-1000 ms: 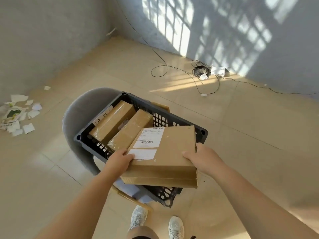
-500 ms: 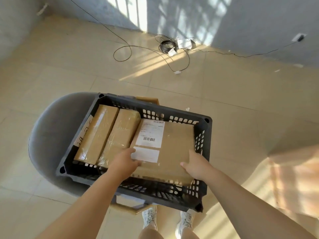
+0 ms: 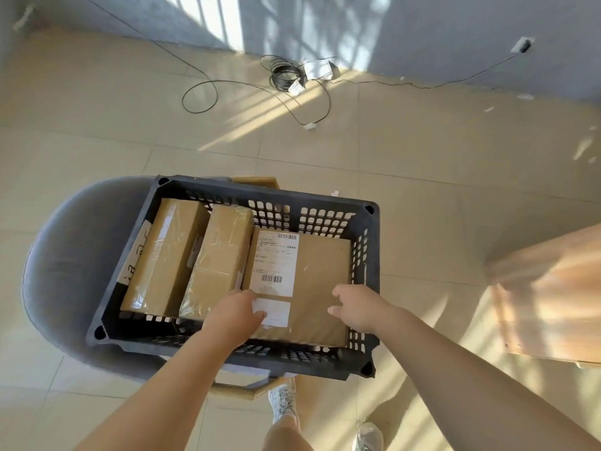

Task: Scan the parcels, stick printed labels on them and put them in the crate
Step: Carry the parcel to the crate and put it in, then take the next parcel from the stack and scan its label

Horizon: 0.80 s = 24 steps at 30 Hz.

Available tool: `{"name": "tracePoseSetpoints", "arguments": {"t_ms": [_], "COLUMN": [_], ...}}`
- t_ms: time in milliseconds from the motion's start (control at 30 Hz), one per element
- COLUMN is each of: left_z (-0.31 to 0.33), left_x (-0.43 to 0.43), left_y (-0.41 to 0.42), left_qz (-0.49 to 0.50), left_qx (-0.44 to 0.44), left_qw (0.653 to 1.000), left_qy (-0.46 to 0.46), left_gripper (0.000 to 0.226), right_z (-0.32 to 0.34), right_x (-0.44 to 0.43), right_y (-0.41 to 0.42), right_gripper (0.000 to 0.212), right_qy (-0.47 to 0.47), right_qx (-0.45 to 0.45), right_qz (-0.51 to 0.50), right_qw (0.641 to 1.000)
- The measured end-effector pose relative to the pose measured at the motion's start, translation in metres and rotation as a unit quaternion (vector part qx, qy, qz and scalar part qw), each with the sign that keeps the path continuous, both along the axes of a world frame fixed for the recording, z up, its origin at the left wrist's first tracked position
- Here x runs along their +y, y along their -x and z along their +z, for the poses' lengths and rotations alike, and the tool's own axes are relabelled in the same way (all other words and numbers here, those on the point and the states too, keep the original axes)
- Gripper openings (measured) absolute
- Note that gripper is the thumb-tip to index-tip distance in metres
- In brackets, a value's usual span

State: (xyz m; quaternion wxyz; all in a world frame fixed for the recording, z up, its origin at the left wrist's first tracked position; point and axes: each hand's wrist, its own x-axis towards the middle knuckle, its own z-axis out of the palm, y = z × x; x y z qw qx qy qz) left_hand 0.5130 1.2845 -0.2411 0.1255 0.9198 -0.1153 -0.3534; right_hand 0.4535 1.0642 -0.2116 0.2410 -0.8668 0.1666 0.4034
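Pale beige floor tiles, streaked with sunlight, fill the room; nearest, below the crate, stand two white shoes point(image 3: 282, 402). Over the near rim of the black slotted crate point(image 3: 227, 349) reach both bare arms. The left hand point(image 3: 235, 315) has its fingers bent down onto a small blank white label point(image 3: 276, 313) at the near left corner of the big flat parcel point(image 3: 322, 281), which lies in the crate's right half. The right hand point(image 3: 361, 307) is over the parcel's near right part, fingers apart and loosely bent; whether they touch the cardboard cannot be told. A shipping label point(image 3: 274, 263) beyond the blank one bears two barcodes and print too small to read. Left of this parcel, two taped brown boxes point(image 3: 192, 260) lie side by side, and a white strip point(image 3: 136, 255) at the crate's left wall carries unreadable black handwriting. The crate rests on a grey chair point(image 3: 71, 265). Right of the crate is a blurred wooden desk point(image 3: 553, 304). Beyond the crate, black cables point(image 3: 287, 74) coil before a grey wall.
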Motion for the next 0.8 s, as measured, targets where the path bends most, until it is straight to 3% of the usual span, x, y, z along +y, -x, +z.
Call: {"name": "tracePoseSetpoints", "arguments": {"t_ms": [333, 600, 800], "left_z": [0.062, 0.094, 0.095], "left_x": [-0.095, -0.23, -0.333], "left_y": [0.045, 0.16, 0.246], "left_qz": [-0.097, -0.202, -0.274], "left_qx": [-0.083, -0.141, -0.116], "left_qw": [0.992, 0.967, 0.949], "left_qy": [0.015, 0.071, 0.105], "left_gripper": [0.042, 0.042, 0.043], "right_z": [0.089, 0.107, 0.113], "right_x": [-0.097, -0.222, -0.309], "right_y": [0.078, 0.233, 0.356], "right_gripper": [0.049, 0.055, 0.052], "right_qy": [0.047, 0.1, 0.123], "right_qx": [-0.121, -0.114, -0.08], "right_qz": [-0.026, -0.085, -0.154], "right_qw": [0.991, 0.985, 0.977]}}
